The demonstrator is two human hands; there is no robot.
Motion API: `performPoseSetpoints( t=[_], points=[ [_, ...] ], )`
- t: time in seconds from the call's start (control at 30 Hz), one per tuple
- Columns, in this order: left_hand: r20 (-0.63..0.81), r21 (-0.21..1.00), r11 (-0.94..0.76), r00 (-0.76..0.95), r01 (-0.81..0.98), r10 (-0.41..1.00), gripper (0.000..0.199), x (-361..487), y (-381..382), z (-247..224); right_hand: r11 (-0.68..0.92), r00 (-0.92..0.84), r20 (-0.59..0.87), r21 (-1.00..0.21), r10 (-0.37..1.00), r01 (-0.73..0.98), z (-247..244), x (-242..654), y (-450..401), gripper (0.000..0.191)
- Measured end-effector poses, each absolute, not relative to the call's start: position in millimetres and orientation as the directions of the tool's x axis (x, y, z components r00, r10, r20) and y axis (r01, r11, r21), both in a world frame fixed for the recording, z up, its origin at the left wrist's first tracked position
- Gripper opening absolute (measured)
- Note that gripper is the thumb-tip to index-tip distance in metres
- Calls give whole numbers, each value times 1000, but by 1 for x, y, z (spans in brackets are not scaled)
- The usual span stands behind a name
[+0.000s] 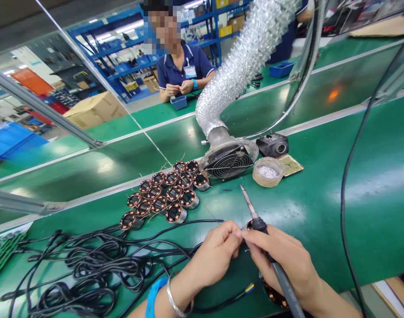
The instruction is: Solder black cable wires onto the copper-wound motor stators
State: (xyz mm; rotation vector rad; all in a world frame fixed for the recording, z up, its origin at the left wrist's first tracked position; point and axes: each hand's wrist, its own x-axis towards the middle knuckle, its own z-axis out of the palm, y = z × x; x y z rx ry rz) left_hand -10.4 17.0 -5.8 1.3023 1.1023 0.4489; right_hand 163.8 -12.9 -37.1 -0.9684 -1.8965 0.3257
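My right hand is wrapped round a soldering iron, whose metal tip points up and away, off the bench. Its thumb and forefinger meet the fingertips of my left hand, which are pinched together. Whatever is between the left fingertips is too small to make out; a thin bare wire end shows just below them. Behind the hands a motor stator with copper windings is mostly hidden. Another wound stator shows partly under my right hand. A black cable end with a yellow-green lead lies below my left hand.
Several copper-wound stators stand in rows at the back left. Black cables lie tangled at left. A fume extractor, a tub of silvery solder and a black holder stand ahead. A co-worker sits across the line.
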Motion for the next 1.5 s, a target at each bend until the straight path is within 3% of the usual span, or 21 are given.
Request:
performPoseSetpoints(
  t=[0.1,0.2,0.4,0.47,0.67,1.03,1.3,1.5],
  points=[
    [-437,896,416,480,157,760,38,-6,16,-11,657,-218,650,-569,728,494,-35,162,-12,36],
    [-448,887,449,430,106,784,36,-4,14,-15,642,-164,659,-594,734,485,-33,164,-12,34],
    [-411,911,388,360,138,837,31,-6,9,-24,540,-271,467,-738,842,405,-34,177,-15,37],
    [-402,915,377,346,142,848,30,-5,9,-24,554,-290,474,-743,832,375,-36,176,-13,33],
    [-373,927,352,228,128,899,29,8,6,-25,503,-32,560,-716,828,483,-41,164,-4,21],
    [-302,939,267,146,216,942,31,10,-1,-30,582,-178,577,-652,797,486,-36,171,-6,28],
    [-310,930,273,126,247,943,32,11,-1,-31,481,-116,480,-768,869,422,-21,194,-24,38],
    [-319,924,278,128,264,939,32,10,-2,-33,405,-5,433,-840,902,361,-11,212,-35,21]
  ],
)
